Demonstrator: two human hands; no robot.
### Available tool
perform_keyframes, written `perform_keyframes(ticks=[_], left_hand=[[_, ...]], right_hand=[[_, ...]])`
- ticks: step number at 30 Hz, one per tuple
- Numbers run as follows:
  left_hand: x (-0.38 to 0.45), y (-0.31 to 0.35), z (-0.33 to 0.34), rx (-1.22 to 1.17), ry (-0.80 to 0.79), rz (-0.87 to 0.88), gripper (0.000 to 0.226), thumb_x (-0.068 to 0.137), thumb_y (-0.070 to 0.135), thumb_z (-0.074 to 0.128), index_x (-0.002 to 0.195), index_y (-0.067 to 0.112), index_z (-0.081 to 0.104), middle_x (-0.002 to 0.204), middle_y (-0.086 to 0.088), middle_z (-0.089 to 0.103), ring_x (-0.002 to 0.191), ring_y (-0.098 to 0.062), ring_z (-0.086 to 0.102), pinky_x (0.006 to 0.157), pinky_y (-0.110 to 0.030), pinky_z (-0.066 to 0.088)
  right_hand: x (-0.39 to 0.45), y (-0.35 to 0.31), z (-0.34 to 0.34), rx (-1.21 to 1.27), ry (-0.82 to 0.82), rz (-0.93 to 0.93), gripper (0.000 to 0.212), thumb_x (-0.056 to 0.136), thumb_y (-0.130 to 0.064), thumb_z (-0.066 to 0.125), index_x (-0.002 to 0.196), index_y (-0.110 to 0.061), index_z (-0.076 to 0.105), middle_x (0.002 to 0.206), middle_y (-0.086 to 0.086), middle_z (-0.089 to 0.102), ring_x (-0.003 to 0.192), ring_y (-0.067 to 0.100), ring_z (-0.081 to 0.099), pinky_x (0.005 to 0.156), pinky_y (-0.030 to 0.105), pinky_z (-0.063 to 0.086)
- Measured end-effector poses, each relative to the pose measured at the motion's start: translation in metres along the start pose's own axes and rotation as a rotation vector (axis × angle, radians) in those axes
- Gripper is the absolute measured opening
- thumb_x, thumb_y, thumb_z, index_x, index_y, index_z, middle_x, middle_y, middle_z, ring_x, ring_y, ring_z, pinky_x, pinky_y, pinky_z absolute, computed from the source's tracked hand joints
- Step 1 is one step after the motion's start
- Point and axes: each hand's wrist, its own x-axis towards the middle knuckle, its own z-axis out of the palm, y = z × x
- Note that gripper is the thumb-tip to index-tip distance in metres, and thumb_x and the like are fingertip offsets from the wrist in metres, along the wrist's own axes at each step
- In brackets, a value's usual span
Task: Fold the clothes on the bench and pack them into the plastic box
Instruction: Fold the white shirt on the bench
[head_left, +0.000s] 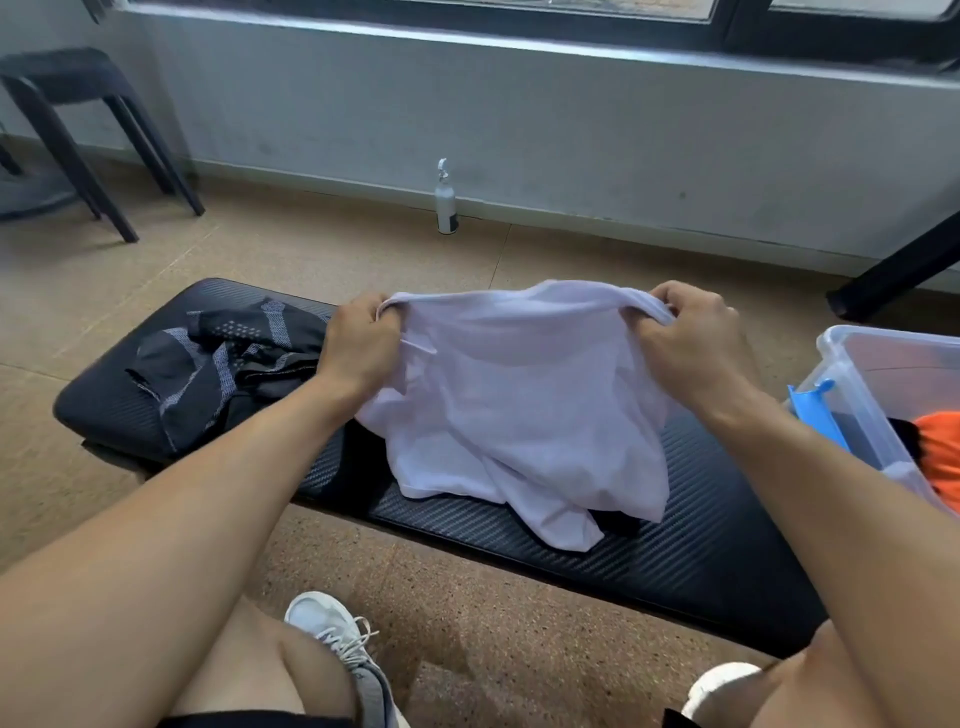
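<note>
- Tan speckled floor (467, 623) runs under everything, up to a grey wall (571, 130) below a dark-framed window.
- Across that floor in front of me lies the black padded bench (701, 551), its ribbed cover bare along the near right edge.
- My white shirt (519, 415) is the biggest piece of clothing: its top edge is lifted and stretched between my two hands, while the lower part sags down and rests crumpled on the middle of the bench.
- At the right edge sits the clear plastic box (852, 395), just beside the bench end, with a blue latch on its near wall and something orange and something dark inside.
- On the left end of the bench lies a crumpled black garment with grey patterned stripes (228, 374), untouched, just beside my left wrist.
- A black stool (78, 119) stands far left by the wall.
- My left hand (358, 343) has its fingers curled round the shirt's upper left edge, bunching the cloth.
- My right hand (685, 338) grips the upper right edge the same way, fingers closed over the fabric.
- My white sneaker (337, 639) shows on the floor below the bench.
- A small white bottle (445, 205) stands against the wall.
</note>
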Motion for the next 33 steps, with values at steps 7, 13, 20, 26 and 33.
perform_keyframes(ticks=[7,13,20,26,33], left_hand=[[-0.021,-0.002,-0.011,-0.165,-0.614,-0.066,0.04,0.101,0.04,0.054,0.071,0.015,0.057,0.058,0.0,0.043,0.041,-0.01,0.031,0.04,-0.021,0.024],[-0.032,0.018,-0.016,-0.358,-0.642,-0.028,0.032,0.101,0.033,0.055,0.08,0.012,0.067,0.069,-0.001,0.063,0.052,-0.012,0.052,0.05,-0.019,0.042],[-0.047,0.03,-0.005,-0.523,-0.837,-0.02,0.052,0.097,0.043,0.047,0.125,0.001,0.061,0.126,-0.03,0.06,0.107,-0.039,0.056,0.098,-0.055,0.038],[-0.051,0.03,-0.008,-0.421,-0.862,0.013,0.047,0.086,0.044,0.073,0.124,0.018,0.065,0.121,-0.005,0.071,0.114,-0.029,0.066,0.105,-0.057,0.047],[-0.047,0.017,-0.006,0.008,-0.676,0.234,0.018,0.082,0.03,0.081,0.098,0.028,0.073,0.095,0.013,0.076,0.089,-0.005,0.072,0.086,-0.037,0.059]], right_hand=[[-0.01,-0.017,0.002,0.153,0.086,-0.026,0.013,0.092,-0.032,0.054,0.093,-0.022,0.061,0.077,-0.005,0.065,0.078,0.028,0.06,0.067,0.037,0.046],[-0.023,-0.022,0.001,-0.071,-0.308,-0.317,0.069,0.086,-0.033,0.076,0.147,-0.031,0.043,0.147,-0.006,0.049,0.136,0.017,0.042,0.11,0.033,0.035],[-0.046,-0.03,0.029,0.071,-0.487,-0.552,0.092,0.077,-0.038,0.082,0.153,-0.035,0.03,0.137,-0.005,0.057,0.123,0.013,0.051,0.097,0.025,0.037],[-0.042,-0.032,0.028,0.111,-0.357,-0.418,0.027,0.085,-0.028,0.073,0.11,-0.028,0.062,0.073,-0.007,0.066,0.063,0.008,0.058,0.059,0.028,0.043],[-0.027,-0.025,0.017,0.513,-0.39,-0.038,0.031,0.09,-0.034,0.065,0.081,-0.004,0.066,0.074,0.013,0.067,0.068,0.022,0.06,0.063,0.037,0.048]])
